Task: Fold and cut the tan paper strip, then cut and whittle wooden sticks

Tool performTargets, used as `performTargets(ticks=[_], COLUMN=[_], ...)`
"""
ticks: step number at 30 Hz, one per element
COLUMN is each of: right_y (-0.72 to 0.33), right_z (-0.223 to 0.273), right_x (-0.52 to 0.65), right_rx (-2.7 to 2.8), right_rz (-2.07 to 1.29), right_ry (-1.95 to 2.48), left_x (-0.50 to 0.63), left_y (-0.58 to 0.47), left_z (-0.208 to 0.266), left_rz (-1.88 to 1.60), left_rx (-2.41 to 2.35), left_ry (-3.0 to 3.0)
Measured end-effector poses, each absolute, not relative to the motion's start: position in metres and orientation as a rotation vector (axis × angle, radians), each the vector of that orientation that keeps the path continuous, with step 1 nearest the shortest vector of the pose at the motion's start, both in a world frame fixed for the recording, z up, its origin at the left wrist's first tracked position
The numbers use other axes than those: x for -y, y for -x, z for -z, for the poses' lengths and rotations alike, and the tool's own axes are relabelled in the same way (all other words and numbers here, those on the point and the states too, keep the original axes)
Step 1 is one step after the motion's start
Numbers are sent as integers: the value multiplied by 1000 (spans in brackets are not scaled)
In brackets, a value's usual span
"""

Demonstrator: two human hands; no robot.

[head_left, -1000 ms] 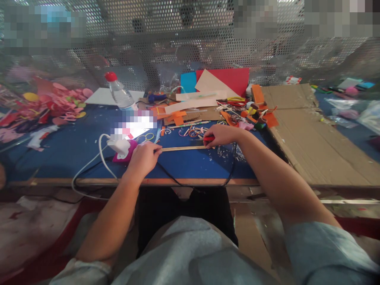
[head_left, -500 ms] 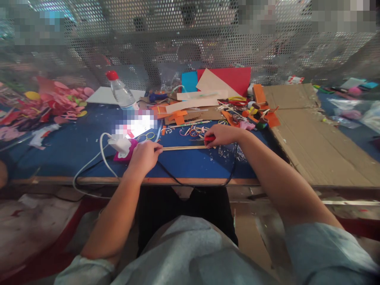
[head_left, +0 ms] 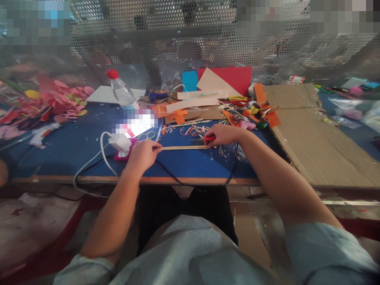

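The thin pale sticks point(head_left: 184, 147) are stretched between the 2 hands over the blue tabletop point(head_left: 190, 166), with their long axis run from left to right, nearly parallel to the tabletop's front edge. The left end is pinched in the narrowed fingers of the left hand point(head_left: 145, 153), so the sticks lie to the right of that grip; the right end is met by the right hand point(head_left: 220, 135), from which they lie to the left. Neither hand can be called nearer, since 1 end is taken up by each. A red-handled tool point(head_left: 210, 138) is gripped in the closed fingers of the right hand, and its dark, slender front part is pointed leftward, just beyond the sticks on the side away from the body. Whether the sticks are touched by it cannot be told. Both stick ends are hidden by the fingers, and the exact count is hard to make out (at least 2 seem to be laid side by side). Much of the tool is covered by the right hand, and any gap between sticks and tabletop cannot be judged.
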State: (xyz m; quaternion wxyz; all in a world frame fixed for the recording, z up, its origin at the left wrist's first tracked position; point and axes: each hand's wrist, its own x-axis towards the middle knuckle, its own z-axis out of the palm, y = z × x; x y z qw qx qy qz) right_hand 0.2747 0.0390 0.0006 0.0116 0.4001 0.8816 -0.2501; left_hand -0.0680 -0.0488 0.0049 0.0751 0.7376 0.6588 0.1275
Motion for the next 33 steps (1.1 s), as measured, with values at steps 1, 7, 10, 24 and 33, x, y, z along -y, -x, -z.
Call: performTargets(ticks=[1, 7, 10, 24, 33], right_y=[-275, -276, -276, -273, -265], right_z=[-1, -1, 1, -5, -9], right_x=[-39, -40, -41, -33, -25], right_rx=[-2743, -2741, -2750, -2749, -2792], right_rz=[791, 789, 762, 764, 668], right_ry=[-1240, -1210, -1221, -1195, -1199], left_x=[49, 48, 48, 48, 48], left_y=[68, 68, 68, 68, 68], left_z=[-5, -6, -6, -7, -8], left_rz=[-376, -343, -337, -322, -320], left_rx=[-1968, -1962, -1958, -1962, -1955], left_ry=[-2226, -2263, -2265, -2262, -2263])
